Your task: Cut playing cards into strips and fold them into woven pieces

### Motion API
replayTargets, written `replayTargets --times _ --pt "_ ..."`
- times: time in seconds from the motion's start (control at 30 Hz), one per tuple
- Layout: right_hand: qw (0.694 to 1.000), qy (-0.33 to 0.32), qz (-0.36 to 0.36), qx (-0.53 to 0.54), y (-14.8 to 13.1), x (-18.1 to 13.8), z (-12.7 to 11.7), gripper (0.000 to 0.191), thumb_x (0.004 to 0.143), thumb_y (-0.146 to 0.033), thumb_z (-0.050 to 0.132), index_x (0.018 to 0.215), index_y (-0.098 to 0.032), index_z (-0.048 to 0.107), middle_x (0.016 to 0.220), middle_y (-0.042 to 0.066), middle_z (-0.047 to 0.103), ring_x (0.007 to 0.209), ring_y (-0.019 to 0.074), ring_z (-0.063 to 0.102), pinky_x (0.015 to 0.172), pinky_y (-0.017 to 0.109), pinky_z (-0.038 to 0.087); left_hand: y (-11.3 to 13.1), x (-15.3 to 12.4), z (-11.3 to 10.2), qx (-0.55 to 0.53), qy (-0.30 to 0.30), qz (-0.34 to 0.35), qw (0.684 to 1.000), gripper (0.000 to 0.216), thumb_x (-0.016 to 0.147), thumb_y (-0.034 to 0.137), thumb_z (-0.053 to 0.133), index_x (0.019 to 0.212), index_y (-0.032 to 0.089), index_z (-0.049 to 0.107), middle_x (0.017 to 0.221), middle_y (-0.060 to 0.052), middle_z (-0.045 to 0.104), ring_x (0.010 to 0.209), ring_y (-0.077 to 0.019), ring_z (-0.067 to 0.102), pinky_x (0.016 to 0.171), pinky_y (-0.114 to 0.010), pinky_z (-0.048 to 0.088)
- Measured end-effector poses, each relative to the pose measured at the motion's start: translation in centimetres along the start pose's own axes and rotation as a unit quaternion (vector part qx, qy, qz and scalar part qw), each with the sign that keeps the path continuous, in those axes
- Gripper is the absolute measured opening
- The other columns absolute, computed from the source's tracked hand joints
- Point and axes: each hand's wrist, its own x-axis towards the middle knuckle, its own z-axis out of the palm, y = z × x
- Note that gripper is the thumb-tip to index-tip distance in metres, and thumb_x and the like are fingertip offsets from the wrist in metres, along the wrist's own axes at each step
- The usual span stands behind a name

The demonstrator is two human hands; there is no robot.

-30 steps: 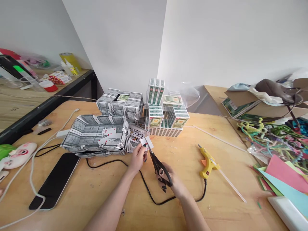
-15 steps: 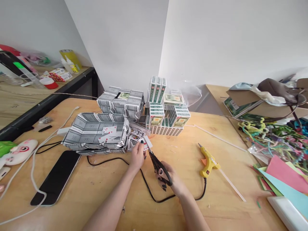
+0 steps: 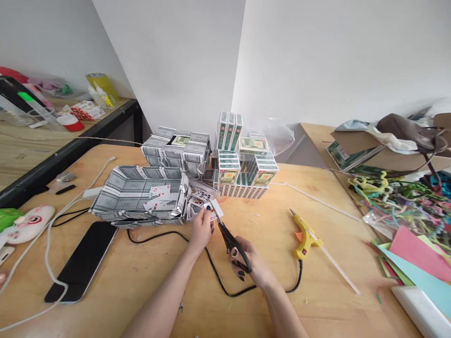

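Fingers of the left hand pinch a white playing card with red print, apparently steadying it for the blades. Wrapped around the handles, the right hand grasps black-handled metal scissors, angled so their tips meet the card. Just beyond, loose face-up playing cards lie beside an open tray of folded grey-patterned cards, presumably within easy reach. Farther right, a yellow plastic glue gun lies well apart, probably leaving elbow room.

Phone: dark-screened, a white cable crossing its corner.
Pipe cleaners: heaped in color behind bright paper sheets.
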Motion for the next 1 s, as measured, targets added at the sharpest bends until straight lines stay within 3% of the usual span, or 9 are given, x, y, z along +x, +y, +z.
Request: replayTargets --times 0.33,1.0 --pt "1.0 0.006 0.007 0.001 -0.6 -0.2 0.6 0.047 0.058 -0.054 0.066 0.068 -0.019 0.037 0.049 -0.009 0.04 0.031 0.0017 0.028 0.029 0.016 0.022 0.4 -0.1 0.0 0.01 0.0 0.0 1.0 0.015 0.075 0.026 0.039 0.062 0.019 0.037 0.043 0.009 0.036 0.034 -0.0052 0.031 0.036 -0.017 0.025" --pt "0.999 0.037 0.009 0.001 -1.0 -0.4 1.4 0.04 0.063 -0.043 0.066 0.065 -0.02 0.034 0.045 -0.011 0.039 0.031 0.0004 0.026 0.03 0.014 0.022 0.8 -0.2 0.1 -0.001 -0.001 -0.016 1.0 0.015 0.074 0.027 0.039 0.061 0.019 0.035 0.043 0.009 0.035 0.034 -0.0049 0.03 0.036 -0.017 0.024"
